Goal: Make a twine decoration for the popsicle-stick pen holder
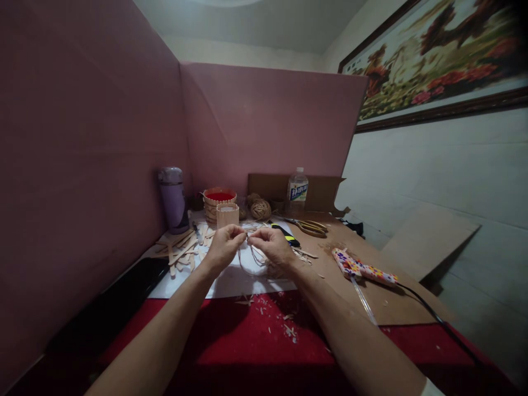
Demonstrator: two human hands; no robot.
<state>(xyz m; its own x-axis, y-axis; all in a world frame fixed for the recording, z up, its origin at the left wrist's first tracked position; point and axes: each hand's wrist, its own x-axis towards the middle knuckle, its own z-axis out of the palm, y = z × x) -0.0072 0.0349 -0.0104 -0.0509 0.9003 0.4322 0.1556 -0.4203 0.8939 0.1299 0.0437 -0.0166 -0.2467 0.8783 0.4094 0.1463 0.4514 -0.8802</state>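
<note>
twine (239, 259) | between left hand (225, 245) and right hand (274, 245), loop hanging over paper (193, 287) | grip: both pinch it in fingertips | likely light, limp, rough, hard to break | best pinched short, thumb against forefinger

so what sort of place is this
Probably a makeshift indoor craft corner, perhaps in a home: there's a flower-patterned glue gun, scattered wooden sticks and a ball of twine.
</note>
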